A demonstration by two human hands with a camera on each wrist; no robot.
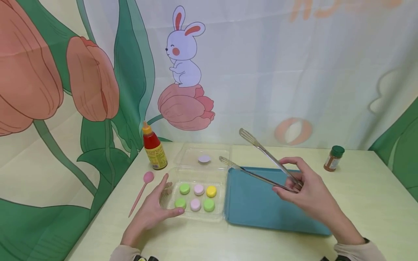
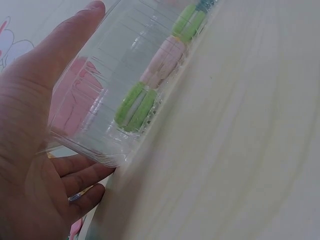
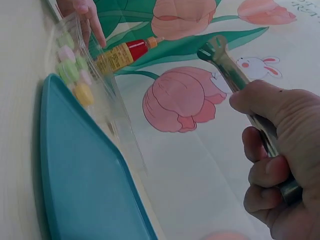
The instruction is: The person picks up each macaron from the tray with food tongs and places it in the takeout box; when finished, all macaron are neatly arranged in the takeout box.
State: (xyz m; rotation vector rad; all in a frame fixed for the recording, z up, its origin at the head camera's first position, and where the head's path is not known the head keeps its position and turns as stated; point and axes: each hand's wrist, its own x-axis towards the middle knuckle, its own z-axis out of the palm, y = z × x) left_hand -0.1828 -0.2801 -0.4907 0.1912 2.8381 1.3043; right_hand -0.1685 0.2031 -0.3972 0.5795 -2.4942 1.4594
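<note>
My right hand (image 1: pixel 311 192) holds metal tongs (image 1: pixel 267 156) near their joined end, above a blue tray (image 1: pixel 261 203). The tongs' two arms are spread apart with nothing between their tips, which point left toward the lid of the box. In the right wrist view the thumb and curled fingers wrap the tongs (image 3: pixel 232 70). My left hand (image 1: pixel 153 208) holds the near left corner of a clear plastic box (image 1: pixel 209 217), thumb along the front, other fingers at the left side. Green, pink and yellow macarons (image 1: pixel 195 204) sit inside in two rows; green ones (image 2: pixel 136 107) show through the wall.
The box's hinged lid (image 1: pixel 189 152) lies folded back, with a small pale label (image 1: pixel 204 158) on it. A pink spoon (image 1: pixel 143 185) and a red sauce bottle (image 1: pixel 155 148) are at the left. A green-capped spice jar (image 1: pixel 334 158) stands back right, before a printed curtain (image 1: pixel 248 72).
</note>
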